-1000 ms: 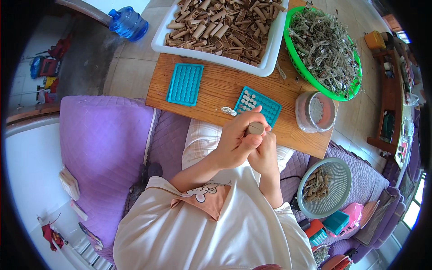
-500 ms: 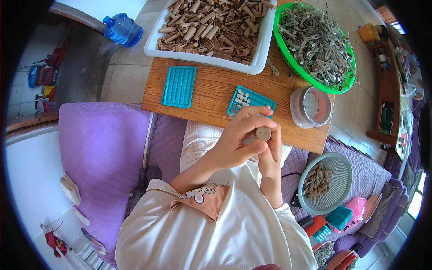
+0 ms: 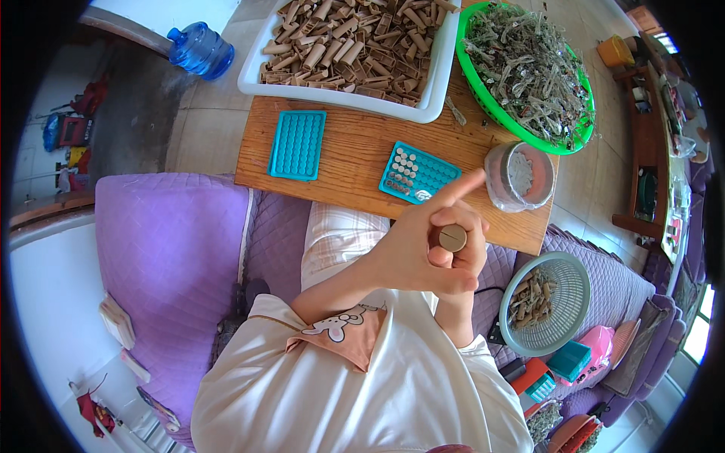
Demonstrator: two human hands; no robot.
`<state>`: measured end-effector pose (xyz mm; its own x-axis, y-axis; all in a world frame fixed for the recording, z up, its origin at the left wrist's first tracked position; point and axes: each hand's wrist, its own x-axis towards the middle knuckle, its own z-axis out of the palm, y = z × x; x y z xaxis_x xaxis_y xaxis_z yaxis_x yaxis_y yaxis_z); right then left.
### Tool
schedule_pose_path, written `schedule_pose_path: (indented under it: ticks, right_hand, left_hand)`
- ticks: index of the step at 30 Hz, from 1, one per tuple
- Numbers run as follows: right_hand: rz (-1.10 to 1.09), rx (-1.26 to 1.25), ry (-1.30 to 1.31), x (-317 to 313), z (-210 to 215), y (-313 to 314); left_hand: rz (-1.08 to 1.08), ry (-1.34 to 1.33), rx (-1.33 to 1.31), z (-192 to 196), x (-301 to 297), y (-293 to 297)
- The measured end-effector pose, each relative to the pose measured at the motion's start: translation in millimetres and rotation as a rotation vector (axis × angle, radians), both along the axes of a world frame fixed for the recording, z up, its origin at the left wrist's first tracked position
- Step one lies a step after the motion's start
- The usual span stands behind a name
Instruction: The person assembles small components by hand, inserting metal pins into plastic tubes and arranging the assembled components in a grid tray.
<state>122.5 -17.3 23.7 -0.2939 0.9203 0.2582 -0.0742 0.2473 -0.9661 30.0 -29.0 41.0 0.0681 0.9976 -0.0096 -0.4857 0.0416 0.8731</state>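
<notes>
In front of my lap, a short brown cardboard tube (image 3: 452, 238) stands with its round, slit end facing up. My right hand (image 3: 476, 249) is closed around it, partly hidden behind the other hand. My left hand (image 3: 404, 253) lies against the tube's near side, its index finger and thumb stretched apart. Just beyond my hands, a teal tray (image 3: 436, 172) of round pockets holds several white discs and greyish pieces at its left. A round tub (image 3: 496, 181) lined with clear plastic, holding whitish bits, stands right of that tray.
Another teal pocketed tray (image 3: 297, 145) lies on the wooden table (image 3: 351, 162). Behind stand a white bin (image 3: 260, 79) of brown tubes and a green basket (image 3: 483, 102) heaped with clear, stringy pieces. A grey basket (image 3: 570, 317) with tubes sits on the seat at right.
My left index finger and thumb have spread away from the tube. The tube has shifted slightly right and nearer to me, and more of the tray shows.
</notes>
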Motion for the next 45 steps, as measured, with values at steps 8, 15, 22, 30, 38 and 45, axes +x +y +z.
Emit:
schedule_pose_path:
  ticks: [8, 15, 22, 30, 38, 45]
  right_hand:
    - [-0.051, 0.190, -0.062, 4.8, -12.3, 4.8]
    - [-0.088, 0.336, 0.001, -1.5, -18.6, 17.9]
    - [0.140, -0.269, 0.224, 14.3, -36.1, 29.0]
    - [0.206, -0.398, 0.014, 22.6, -25.8, 41.5]
    - [-0.324, -0.091, -0.728, 122.5, -57.1, 125.3]
    - [-0.063, 0.291, -1.079, 125.5, -80.1, 165.7]
  left_hand:
    - [0.100, 0.314, 0.188, -2.2, 4.2, 6.4]
    - [-0.009, 0.237, -0.027, -16.9, 6.9, 10.1]
    - [-0.002, 0.086, 0.129, -49.6, 6.3, 9.5]
    - [0.049, -0.566, -0.233, -69.4, 6.2, 18.9]
    - [0.174, -0.888, -0.249, -87.7, -39.0, 15.4]
    - [0.107, -1.049, -0.235, -93.3, -44.0, 15.9]
